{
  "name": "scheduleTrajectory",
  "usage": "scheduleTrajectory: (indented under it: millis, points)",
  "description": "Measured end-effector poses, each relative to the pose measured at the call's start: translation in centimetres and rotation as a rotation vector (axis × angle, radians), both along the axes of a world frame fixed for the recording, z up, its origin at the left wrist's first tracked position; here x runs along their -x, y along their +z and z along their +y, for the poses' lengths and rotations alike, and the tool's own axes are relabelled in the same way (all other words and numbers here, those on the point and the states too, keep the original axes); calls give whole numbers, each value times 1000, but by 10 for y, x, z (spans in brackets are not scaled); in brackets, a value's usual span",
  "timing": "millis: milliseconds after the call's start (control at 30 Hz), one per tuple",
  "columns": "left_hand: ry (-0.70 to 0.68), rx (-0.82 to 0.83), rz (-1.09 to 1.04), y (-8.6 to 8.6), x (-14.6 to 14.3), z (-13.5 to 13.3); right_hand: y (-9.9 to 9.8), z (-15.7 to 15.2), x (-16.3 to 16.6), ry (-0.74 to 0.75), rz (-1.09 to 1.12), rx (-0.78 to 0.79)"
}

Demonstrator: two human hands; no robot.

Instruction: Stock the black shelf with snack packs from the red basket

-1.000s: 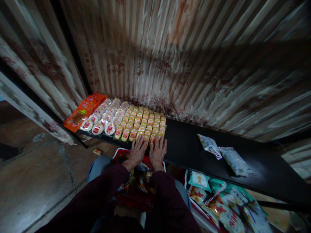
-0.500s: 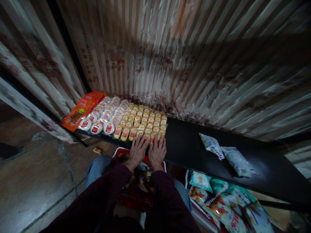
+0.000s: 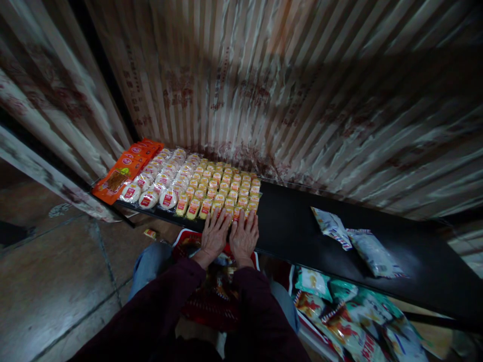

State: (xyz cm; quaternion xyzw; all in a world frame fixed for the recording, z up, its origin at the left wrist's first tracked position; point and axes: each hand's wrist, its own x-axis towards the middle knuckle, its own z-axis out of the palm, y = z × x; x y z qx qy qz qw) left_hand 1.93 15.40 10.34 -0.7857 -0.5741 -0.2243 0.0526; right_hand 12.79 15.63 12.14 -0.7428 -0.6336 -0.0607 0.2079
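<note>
Aligning: packets (image 3: 226, 193) are best pushed evenly, flat-palmed.
Left hand (image 3: 213, 236): grip spread, laid on packets.
Right hand (image 3: 244, 235): grip spread likewise.

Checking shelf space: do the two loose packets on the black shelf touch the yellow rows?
No, the two loose packets lie far right of the yellow rows, with bare black shelf between.
</note>
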Motion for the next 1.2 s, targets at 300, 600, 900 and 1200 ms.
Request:
scheduleTrajectory:
  millis: [300,600,900,1200]
  points:
    - [-7,15,14,1,0,0,-2,0,0,1,6,11]
    - [-3,-23,-29,-6,0,0,-4,1,-3,13,81,-31]
    - [-38,-27,-19,-3,5,-2,-13,-18,-1,22,102,-94]
    - [-92,-44,-27,8,14,-16,-40,-62,-4,105,100,-118]
